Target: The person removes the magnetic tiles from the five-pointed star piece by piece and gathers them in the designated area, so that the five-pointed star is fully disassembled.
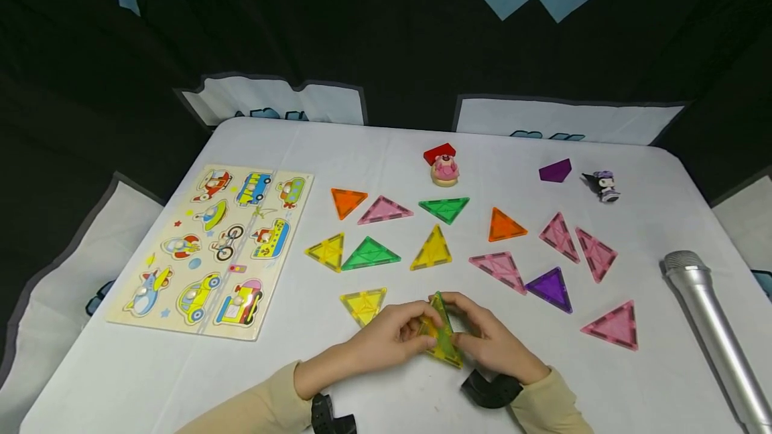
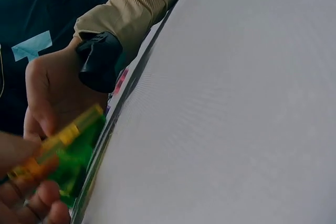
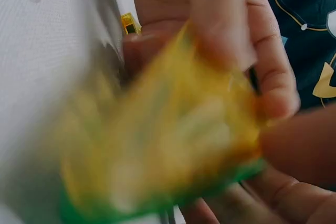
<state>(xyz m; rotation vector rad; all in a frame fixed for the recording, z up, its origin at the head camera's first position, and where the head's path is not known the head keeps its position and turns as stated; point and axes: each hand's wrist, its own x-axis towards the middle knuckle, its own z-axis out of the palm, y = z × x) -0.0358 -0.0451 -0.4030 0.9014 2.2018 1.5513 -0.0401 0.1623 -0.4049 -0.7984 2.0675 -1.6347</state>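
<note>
In the head view, both hands meet near the table's front edge, around translucent triangular magnetic tiles. My left hand (image 1: 389,333) pinches a yellow triangle tile (image 1: 444,350) between thumb and fingers. From the other side, my right hand (image 1: 497,340) grips the same small group, thumb low and fingers behind it. A green triangle tile (image 2: 79,163) lies against the yellow one in the left wrist view. Blurred yellow (image 3: 173,129) fills the right wrist view, with green along its lower edge. Just left of the hands lies another yellow triangle tile (image 1: 364,305).
Orange (image 1: 505,226), green (image 1: 370,254), pink (image 1: 614,325) and purple (image 1: 550,289) triangle tiles lie spread beyond and to the right. A wooden vehicle puzzle board (image 1: 181,273) is at left, a silver microphone (image 1: 718,333) at right. Two small figurines, one pink (image 1: 445,169), stand at the back.
</note>
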